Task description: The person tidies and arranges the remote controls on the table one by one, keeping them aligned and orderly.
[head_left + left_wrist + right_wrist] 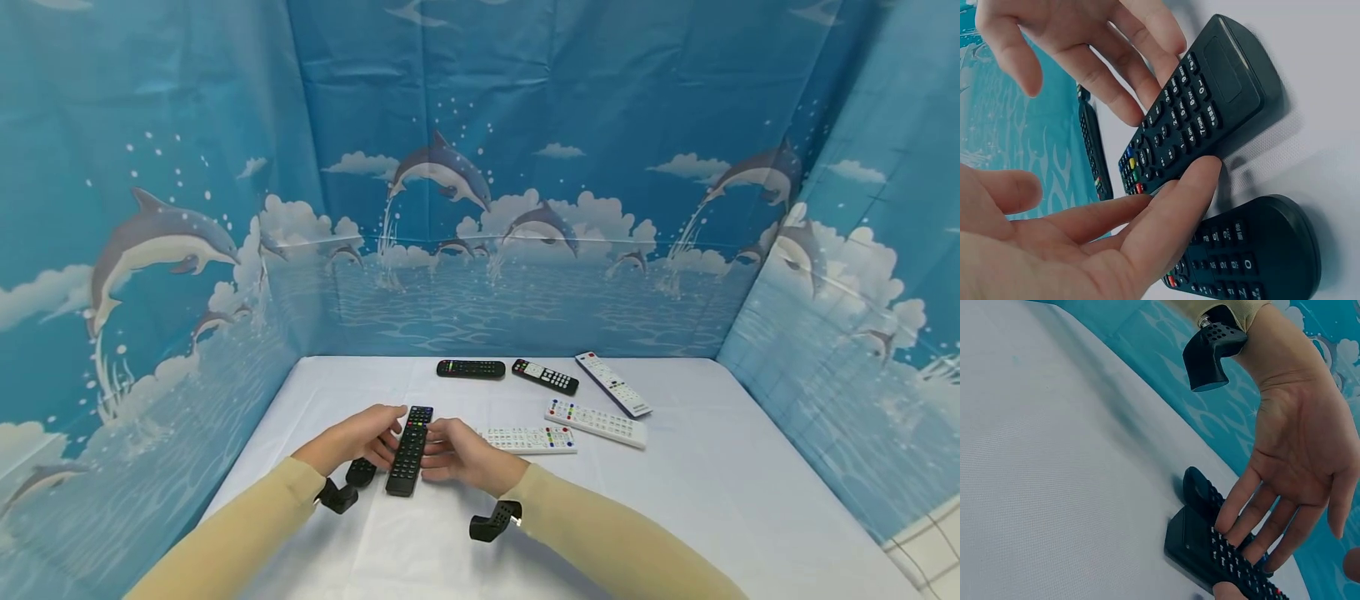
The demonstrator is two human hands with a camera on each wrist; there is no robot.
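Note:
A long black remote control [408,454] lies between the two hands, with colored buttons at its far end and a blank panel at its near end. My left hand [369,435] is along its left side, fingers extended and fingertips at the edge. From the other side my right hand [471,460] has its fingers at the right edge, thumb raised apart in the left wrist view. Beneath the left hand lies a second black remote [1260,244], partly covered by the fingers. Right of the right hand is a white remote [532,440], its left end hidden.
Farther back on the white tabletop [712,500] are a black remote [471,369], a black remote with white buttons [545,377], a white remote with a dark edge [613,385] and another white remote [596,422]. Dolphin-printed curtains [510,300] stand around the table.

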